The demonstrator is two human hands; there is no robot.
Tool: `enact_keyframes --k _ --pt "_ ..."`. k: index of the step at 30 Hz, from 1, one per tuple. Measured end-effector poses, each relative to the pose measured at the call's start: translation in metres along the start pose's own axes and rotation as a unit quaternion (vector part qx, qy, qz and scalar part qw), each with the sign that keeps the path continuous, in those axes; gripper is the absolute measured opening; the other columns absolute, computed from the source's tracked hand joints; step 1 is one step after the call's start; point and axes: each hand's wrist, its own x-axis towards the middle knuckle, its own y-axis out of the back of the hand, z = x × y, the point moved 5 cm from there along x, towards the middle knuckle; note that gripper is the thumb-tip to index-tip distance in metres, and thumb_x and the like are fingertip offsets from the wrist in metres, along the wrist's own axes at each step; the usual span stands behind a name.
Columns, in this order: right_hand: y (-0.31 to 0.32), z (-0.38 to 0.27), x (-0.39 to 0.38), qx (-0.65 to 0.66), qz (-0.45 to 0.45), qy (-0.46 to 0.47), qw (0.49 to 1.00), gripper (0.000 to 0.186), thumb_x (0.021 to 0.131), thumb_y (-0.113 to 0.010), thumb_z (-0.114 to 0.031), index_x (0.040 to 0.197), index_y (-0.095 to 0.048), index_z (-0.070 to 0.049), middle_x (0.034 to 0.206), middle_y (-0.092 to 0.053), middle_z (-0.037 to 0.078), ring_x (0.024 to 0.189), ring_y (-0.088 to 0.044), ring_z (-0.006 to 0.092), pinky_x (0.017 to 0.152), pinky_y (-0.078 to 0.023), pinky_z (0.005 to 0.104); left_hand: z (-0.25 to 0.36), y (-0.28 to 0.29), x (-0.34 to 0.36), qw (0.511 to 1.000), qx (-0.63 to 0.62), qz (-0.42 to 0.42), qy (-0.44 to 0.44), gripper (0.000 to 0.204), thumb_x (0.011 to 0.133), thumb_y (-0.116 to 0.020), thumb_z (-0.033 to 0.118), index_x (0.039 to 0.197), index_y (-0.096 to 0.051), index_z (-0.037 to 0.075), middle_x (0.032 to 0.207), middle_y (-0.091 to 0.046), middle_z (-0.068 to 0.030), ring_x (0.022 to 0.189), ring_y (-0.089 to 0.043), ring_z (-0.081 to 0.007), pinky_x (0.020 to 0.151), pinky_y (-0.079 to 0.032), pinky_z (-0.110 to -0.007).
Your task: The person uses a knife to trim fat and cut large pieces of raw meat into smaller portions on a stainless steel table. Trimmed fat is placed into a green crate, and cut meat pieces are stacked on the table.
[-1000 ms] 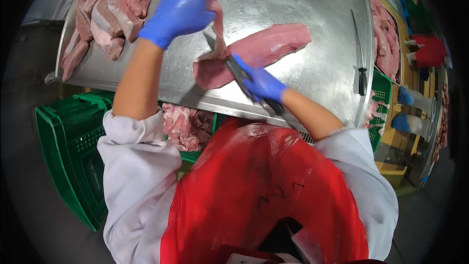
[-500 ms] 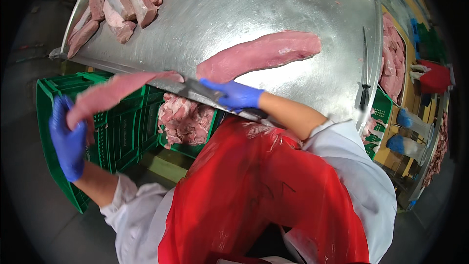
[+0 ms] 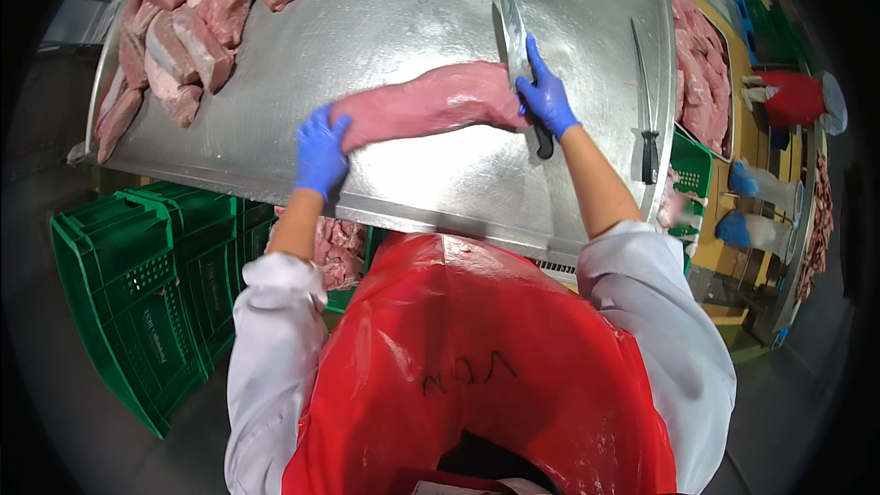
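Observation:
A long pink piece of meat (image 3: pixel 426 103) lies crosswise on the metal table (image 3: pixel 412 18). My left hand (image 3: pixel 321 151), in a blue glove, grips its left end, with the fingers on the near side and over the end. At the other end is my right hand (image 3: pixel 548 96), also blue-gloved, closed on a knife (image 3: pixel 513 27) and touching the meat. The knife's blade points to the far side of the table. Its black handle sticks out below the palm.
Chunks of meat (image 3: pixel 197 14) are piled at the table's far left. A sharpening steel (image 3: pixel 646 105) lies by the right edge. Green crates (image 3: pixel 174 266) stand below at the left, and meat trimmings (image 3: pixel 337 252) lie beneath the near edge. Another person (image 3: pixel 797 101) is at far right.
My left hand has left the green crates, where it held a thin slab of meat, and now grips the meat on the table. The right hand moved rightward and away, turning the knife outward.

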Motion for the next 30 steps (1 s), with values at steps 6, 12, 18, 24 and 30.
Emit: enact_keyframes --k 6,12,18,24,30 --pt "-0.005 0.011 -0.032 0.031 -0.042 0.040 0.998 0.079 0.092 -0.055 -0.008 0.161 -0.022 -0.030 0.073 -0.067 0.008 0.058 -0.063 0.0111 0.061 -0.056 0.0307 0.093 0.027 0.069 0.946 -0.281 0.161 0.008 0.054 0.080 -0.071 0.026 0.128 -0.055 0.008 0.141 -0.044 -0.0250 0.131 -0.042 -0.0448 0.108 -0.034 -0.054" --pt "-0.036 -0.021 0.019 -0.121 -0.234 0.069 0.962 0.080 0.087 -0.057 -0.011 0.160 -0.026 -0.029 0.078 -0.068 0.014 0.060 -0.062 0.0163 0.060 -0.054 0.0320 0.199 -0.003 0.058 0.962 -0.225 0.153 0.004 0.059 0.073 -0.069 0.027 0.124 -0.050 0.006 0.141 -0.042 -0.0214 0.135 -0.035 -0.0425 0.112 -0.019 -0.061" --pt "-0.061 -0.026 -0.012 -0.313 -0.275 0.067 0.906 0.089 0.086 -0.052 -0.006 0.162 -0.007 -0.021 0.094 -0.071 0.026 0.081 -0.072 0.0339 0.075 -0.057 0.0443 0.198 -0.008 0.058 0.967 -0.210 0.141 0.030 0.059 0.072 -0.067 0.029 0.124 -0.053 0.006 0.143 -0.039 -0.0211 0.139 -0.030 -0.0415 0.114 -0.013 -0.066" --pt "-0.006 0.046 -0.151 -0.333 -0.286 -0.018 0.898 0.091 0.087 -0.052 -0.003 0.161 -0.003 -0.024 0.095 -0.069 0.030 0.086 -0.069 0.0430 0.079 -0.055 0.0503 0.204 -0.004 0.062 0.968 -0.190 0.127 0.102 0.056 0.072 -0.066 0.027 0.122 -0.056 0.007 0.143 -0.040 -0.0204 0.140 -0.030 -0.0405 0.115 -0.015 -0.063" --pt "0.046 0.094 -0.229 -0.277 -0.140 -0.025 0.950 0.080 0.093 -0.051 -0.011 0.161 -0.010 -0.025 0.087 -0.067 0.031 0.078 -0.067 0.0477 0.073 -0.052 0.0549 0.163 -0.009 0.079 0.958 -0.234 0.161 0.050 0.046 0.070 -0.063 0.018 0.114 -0.056 0.007 0.144 -0.041 -0.0210 0.135 -0.036 -0.0420 0.113 -0.023 -0.058"
